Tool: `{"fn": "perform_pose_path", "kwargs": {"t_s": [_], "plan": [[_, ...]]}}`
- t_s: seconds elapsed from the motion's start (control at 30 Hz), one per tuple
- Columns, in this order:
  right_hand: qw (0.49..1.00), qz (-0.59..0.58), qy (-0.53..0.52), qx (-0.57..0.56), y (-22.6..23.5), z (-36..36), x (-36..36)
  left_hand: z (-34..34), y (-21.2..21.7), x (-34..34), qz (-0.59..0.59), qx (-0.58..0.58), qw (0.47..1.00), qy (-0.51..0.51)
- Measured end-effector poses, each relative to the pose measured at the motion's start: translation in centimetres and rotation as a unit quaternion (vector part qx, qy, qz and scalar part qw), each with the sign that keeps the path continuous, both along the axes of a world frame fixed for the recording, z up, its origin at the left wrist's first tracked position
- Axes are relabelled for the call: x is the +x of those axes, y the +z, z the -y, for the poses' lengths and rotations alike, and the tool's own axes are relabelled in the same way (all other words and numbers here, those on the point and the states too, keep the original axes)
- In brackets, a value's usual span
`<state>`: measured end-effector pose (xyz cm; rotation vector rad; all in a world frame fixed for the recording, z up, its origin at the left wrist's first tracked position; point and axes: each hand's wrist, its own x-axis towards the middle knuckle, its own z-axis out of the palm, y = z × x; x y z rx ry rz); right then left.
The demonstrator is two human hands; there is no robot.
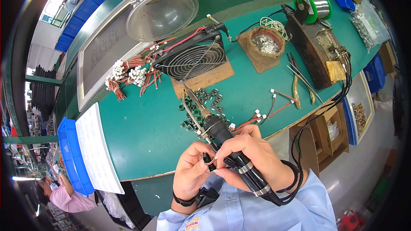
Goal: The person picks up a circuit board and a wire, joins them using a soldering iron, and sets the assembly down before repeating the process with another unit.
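My right hand point(259, 156) is wrapped round a black soldering iron point(219, 129) with a metal solder-feed tube along its shaft. The iron's tip points away from me, over a pile of small green-and-black circuit boards point(214, 98). In my left hand point(190, 169), finger and thumb pinch a small black part point(208, 161) with short red and dark wires. The fingertips of my right hand meet it at the wires. Just past my right hand lie red-and-black wire leads point(248, 122) with white connectors.
Behind the boards stands a black fan point(192, 60) on a wooden board. Bundled connector wires point(132, 72) lie left of it. Farther right are a round solder pot point(267, 42), pliers point(296, 85), tweezers point(305, 81) and a solder feeder point(314, 51). Black cables point(302, 132) trail right. A metal lamp shade point(162, 15) hangs above.
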<state>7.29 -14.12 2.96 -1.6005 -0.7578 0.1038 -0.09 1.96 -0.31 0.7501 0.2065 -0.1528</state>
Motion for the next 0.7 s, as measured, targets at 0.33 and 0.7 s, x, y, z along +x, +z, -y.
{"fn": "perform_pose_path", "kwargs": {"t_s": [0.33,0.7], "plan": [[1.0,-0.004,0.001,0.018,-0.24,-0.16,-0.26,-0.1,-0.68,-0.25,0.017,0.006,1.0,0.003],[0.999,0.004,-0.019,0.032,-0.06,-0.57,-0.7,0.19,-0.46,-0.21,0.053,0.035,0.998,0.018]]}}
